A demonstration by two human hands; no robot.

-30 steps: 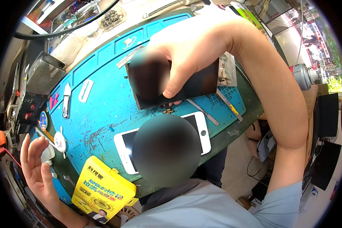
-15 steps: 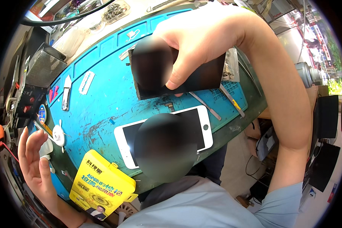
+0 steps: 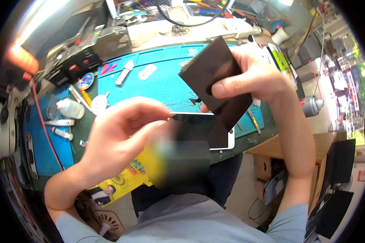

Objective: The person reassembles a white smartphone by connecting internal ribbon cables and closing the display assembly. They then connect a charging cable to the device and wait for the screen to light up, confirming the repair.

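Note:
My right hand (image 3: pixel 255 75) grips a dark, flat phone screen panel (image 3: pixel 215 69), thumb on its face, tilted above the blue mat. Below it lies a white-framed phone screen (image 3: pixel 231 139), its left part hidden by my left hand and a blurred patch. My left hand (image 3: pixel 123 131) is closed in a pinch at the far edge of that white screen; a dark, sheet-like area runs from its fingertips toward the panel. What sits between those fingertips I cannot make out. Under my left wrist is a yellow package (image 3: pixel 121 184), partly covered.
On the blue mat (image 3: pixel 166 60) are a razor blade (image 3: pixel 147 72), a utility knife (image 3: pixel 125 73) and tweezers (image 3: pixel 254 120). Left stand a white bottle (image 3: pixel 71 108) and tubes (image 3: pixel 62 133). A spray can (image 3: pixel 311 106) is at right; a black cable (image 3: pixel 166 18) loops across the back.
My left hand has come from the far left to the white screen and closed. My right hand has tilted the dark panel and brought it nearer. The view has shifted, showing more of the back.

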